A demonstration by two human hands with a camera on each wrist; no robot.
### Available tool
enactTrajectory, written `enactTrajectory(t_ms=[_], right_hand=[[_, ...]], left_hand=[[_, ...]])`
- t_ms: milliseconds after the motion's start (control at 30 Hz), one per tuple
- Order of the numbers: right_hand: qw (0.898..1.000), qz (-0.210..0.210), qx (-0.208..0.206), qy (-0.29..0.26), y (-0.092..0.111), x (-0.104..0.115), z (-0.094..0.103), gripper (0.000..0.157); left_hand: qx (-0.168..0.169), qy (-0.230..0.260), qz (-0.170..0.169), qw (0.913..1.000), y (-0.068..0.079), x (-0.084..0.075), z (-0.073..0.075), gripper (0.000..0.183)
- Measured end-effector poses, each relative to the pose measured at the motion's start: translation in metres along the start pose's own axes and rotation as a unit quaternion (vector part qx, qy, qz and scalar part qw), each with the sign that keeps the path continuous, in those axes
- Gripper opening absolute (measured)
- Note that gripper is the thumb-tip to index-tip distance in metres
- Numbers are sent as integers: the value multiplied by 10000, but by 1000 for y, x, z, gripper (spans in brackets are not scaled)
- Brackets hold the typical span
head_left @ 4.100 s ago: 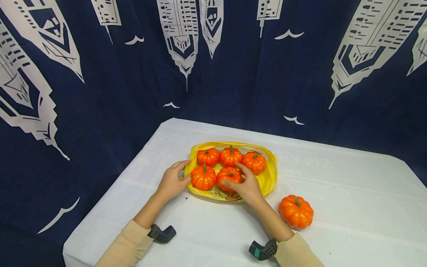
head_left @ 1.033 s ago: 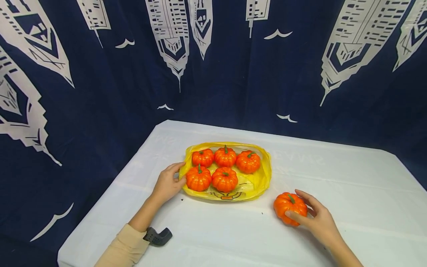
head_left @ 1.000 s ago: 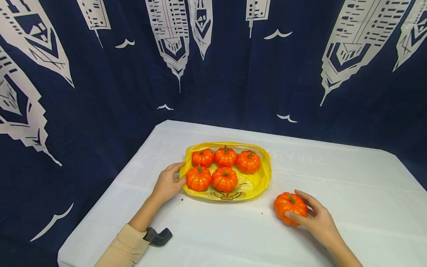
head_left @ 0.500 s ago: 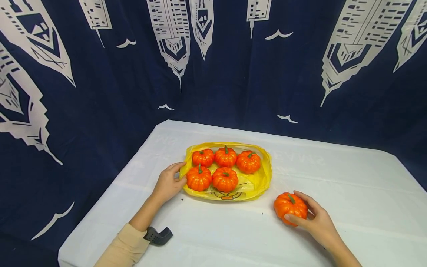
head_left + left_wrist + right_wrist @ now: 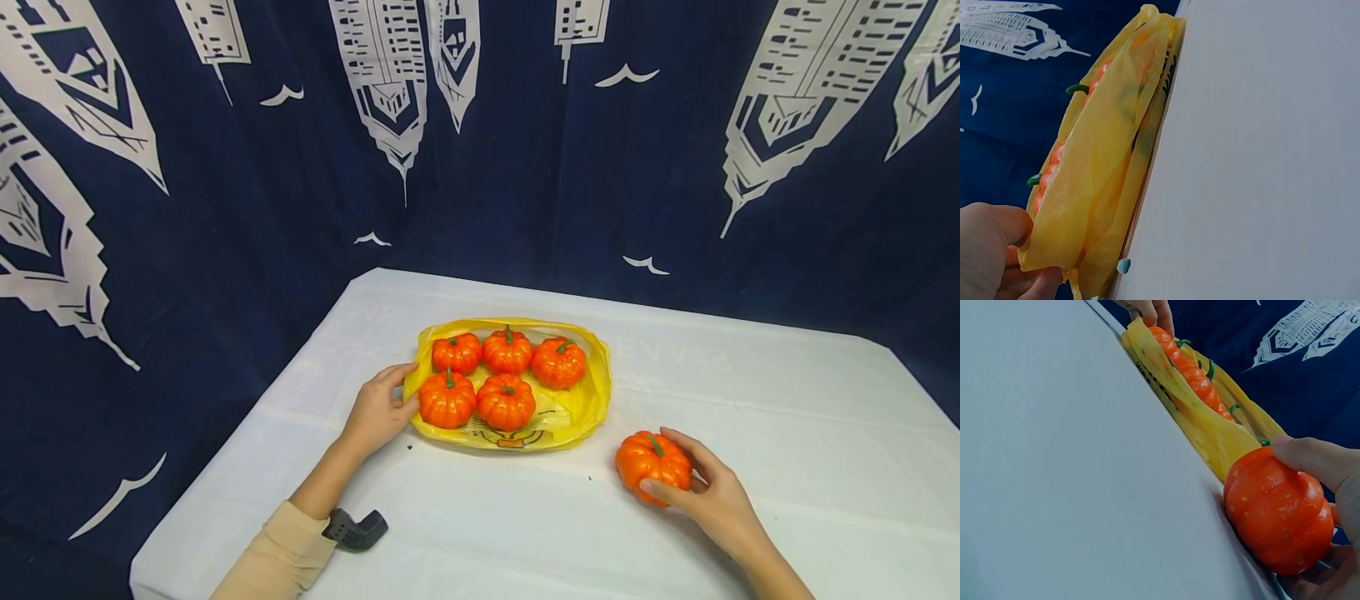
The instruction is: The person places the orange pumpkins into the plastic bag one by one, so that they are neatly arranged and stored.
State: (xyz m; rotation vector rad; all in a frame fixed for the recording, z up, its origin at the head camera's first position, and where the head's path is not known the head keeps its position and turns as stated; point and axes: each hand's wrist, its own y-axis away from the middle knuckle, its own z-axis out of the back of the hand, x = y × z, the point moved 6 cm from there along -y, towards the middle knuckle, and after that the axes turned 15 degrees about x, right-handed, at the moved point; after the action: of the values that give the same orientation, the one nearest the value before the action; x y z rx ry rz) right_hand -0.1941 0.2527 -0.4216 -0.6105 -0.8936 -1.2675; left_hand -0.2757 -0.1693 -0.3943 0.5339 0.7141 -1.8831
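A yellow plastic bag (image 5: pixel 592 417), spread open like a shallow tray, lies on the table with several small orange pumpkins (image 5: pixel 507 403) inside, in two rows. My left hand (image 5: pixel 378 412) pinches the bag's left edge; in the left wrist view the thumb and fingers (image 5: pixel 1013 222) meet at its rim. To the right of the bag, another pumpkin (image 5: pixel 651 467) with a green stem rests on the cloth. My right hand (image 5: pixel 716 500) grips this pumpkin from its right side, thumb in front and fingers behind. Some of those fingers are hidden by the pumpkin.
A white cloth (image 5: pixel 480 517) covers the table, with a few tiny dark specks on it. Behind stands a dark blue curtain (image 5: pixel 510 208) printed with white buildings and birds. A black device (image 5: pixel 356 531) sits on the left wrist.
About four seconds ago my right hand was on a pumpkin inside the bag; it has since moved right to the loose pumpkin. Over the last second almost nothing has moved.
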Motion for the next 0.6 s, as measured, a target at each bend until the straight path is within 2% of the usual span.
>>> enactTrajectory(t_ms=[267,500,600], right_hand=[[9997,58,101,-196,-3,7,0,77],[9987,494,90,-90,-8,28,7,73],[9984,553,154,-20,-12,37,7,74]], left_hand=[[-24,-18,-21,10000,1,-1,2,48],[-15,19,-52,10000,0,1,0,48],[-20,34,-62,10000,0,2,0,47]])
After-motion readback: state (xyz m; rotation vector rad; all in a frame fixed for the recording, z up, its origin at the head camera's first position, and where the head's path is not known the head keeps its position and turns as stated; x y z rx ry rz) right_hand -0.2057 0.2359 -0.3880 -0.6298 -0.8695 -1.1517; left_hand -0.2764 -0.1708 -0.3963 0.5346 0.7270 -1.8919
